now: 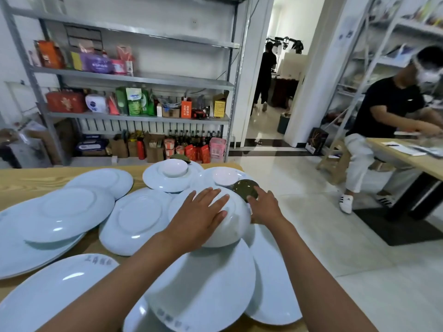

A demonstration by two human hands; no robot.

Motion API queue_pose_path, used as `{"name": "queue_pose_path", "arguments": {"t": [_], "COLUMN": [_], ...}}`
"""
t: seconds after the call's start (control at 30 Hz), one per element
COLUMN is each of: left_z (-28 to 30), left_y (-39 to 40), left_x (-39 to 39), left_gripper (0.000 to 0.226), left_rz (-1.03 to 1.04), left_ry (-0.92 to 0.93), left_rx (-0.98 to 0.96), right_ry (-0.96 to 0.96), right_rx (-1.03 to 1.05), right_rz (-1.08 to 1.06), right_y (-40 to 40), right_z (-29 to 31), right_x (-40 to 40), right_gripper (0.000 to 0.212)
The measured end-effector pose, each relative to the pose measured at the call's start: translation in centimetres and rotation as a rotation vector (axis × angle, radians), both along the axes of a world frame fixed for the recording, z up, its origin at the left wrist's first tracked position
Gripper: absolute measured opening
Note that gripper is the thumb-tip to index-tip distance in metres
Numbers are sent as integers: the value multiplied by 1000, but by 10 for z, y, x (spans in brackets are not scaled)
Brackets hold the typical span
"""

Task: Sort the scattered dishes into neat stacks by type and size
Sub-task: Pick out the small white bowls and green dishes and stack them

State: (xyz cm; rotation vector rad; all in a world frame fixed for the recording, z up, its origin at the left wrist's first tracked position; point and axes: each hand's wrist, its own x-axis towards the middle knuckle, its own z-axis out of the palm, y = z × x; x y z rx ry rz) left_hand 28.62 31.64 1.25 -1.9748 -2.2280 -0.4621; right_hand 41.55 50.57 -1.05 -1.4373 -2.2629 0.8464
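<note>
Wooden tabletop (21, 180) across the lower frame, strewn with overturned white dishes. Far left: a large plate (14, 250) with a smaller plate (67, 212) lying on it; behind these, another plate (105, 179). Lower left: a plate (55, 293) with grey lettering at its rim. Centre left: a medium plate (136, 219). Upper centre: a plate (158, 179) bearing a small saucer (175, 167). Centre: left hand (199, 216), fingers straight and spread, lying flat on an upturned white bowl (230, 224), which sits on overlapping plates (208, 283) at the lower centre. Right of centre: a small white saucer (225, 176) on a plate, and a dark green bowl (245, 189) touching the white bowl's far side. Right hand (263, 207), fingers extended, touches the green bowl; whether it grips cannot be told. Upper left: a shelf (134, 79) of packaged goods. Far right: a seated person (383, 111) at another table
</note>
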Motion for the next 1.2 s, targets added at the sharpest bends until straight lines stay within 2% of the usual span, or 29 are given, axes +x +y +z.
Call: {"name": "queue_pose_path", "arguments": {"t": [0.17, 0.37, 0.67, 0.8, 0.9, 1.03, 1.2], "left_z": [-12, -21, -20, -5, 8, 13, 9], "left_y": [14, 13, 5, -3, -17, -41, -88], "left_x": [-4, -14, -15, -18, -24, -45, -87], "left_gripper": [73, 74, 74, 54, 47, 44, 36], "left_rz": [31, 32, 1, 25, 79, 156, 235], "left_ry": [-2, 13, -31, -60, -133, -197, -171], "left_rx": [-43, -74, -38, 51, 199, 375, 468], "right_ry": [7, 69, 117, 258, 360, 484, 586], "right_rx": [-114, -129, 80, 104, 71, -74, -252], "right_rz": [40, 22, -18, -2, 68, 190, 386], "right_y": [12, 13, 3, -25, -61, -114, -179], "right_z": [-11, -10, 12, 36, 51, 69, 87], "right_x": [-8, -11, -12, -23, -39, -66, -106], "right_gripper": [59, 59, 58, 56, 53, 51, 47]}}
